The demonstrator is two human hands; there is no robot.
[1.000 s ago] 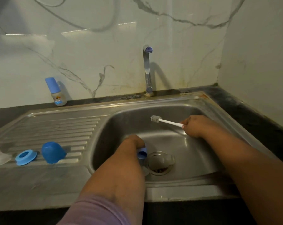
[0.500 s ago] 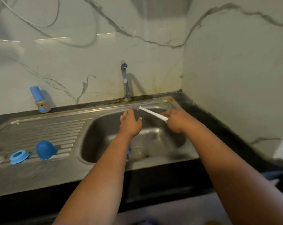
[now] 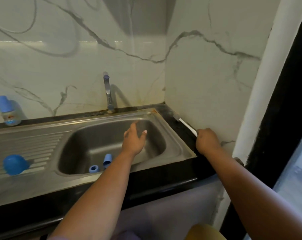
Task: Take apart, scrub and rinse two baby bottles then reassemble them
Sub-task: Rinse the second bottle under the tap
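Holding the brush (image 3: 187,125) by its white handle, my right hand (image 3: 207,141) has its fingers curled round the grip; the bristle end lies on the dark desk (image 3: 179,129) strip against the side wall, right of the sink (image 3: 174,135). My left hand (image 3: 133,141) hovers over the basin with fingers spread and relaxed, holding nothing. Down in the basin, near its front wall, a blue bottle part (image 3: 107,159) sits beside a blue ring (image 3: 94,169). On the drainboard to the left rests a blue cap (image 3: 15,164). A second bottle (image 3: 7,110), capped in blue, stands upright against the back wall, well apart from the tap (image 3: 107,91).
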